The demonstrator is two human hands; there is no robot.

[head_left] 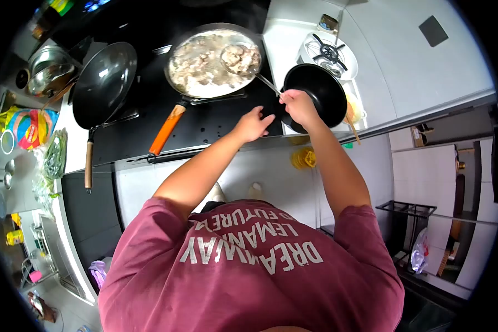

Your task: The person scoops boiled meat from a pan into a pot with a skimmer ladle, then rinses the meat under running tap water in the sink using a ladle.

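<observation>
My right hand (300, 108) is closed around the thin metal handle of a skimmer (265, 82). Pale cooked meat pieces (240, 57) fill its round bowl, over the right side of a wok (174, 88). Cloudy, foamy liquid with more meat (199, 66) fills the wok, and an orange handle (167, 130) points toward me. Fingers apart and holding nothing, my left hand (253, 124) hovers over the black stovetop (216, 119) near its front edge. Just beyond my right hand stands a black pot (318, 91), partly hidden by that hand.
A dark empty wok (105, 83) with a wooden handle sits on the left burner. Behind the black pot is a white round container (346, 58) with a black rack. Bagged greens (55, 152) and a colourful packet (33, 127) lie at left. A yellow object (303, 159) is below the counter edge.
</observation>
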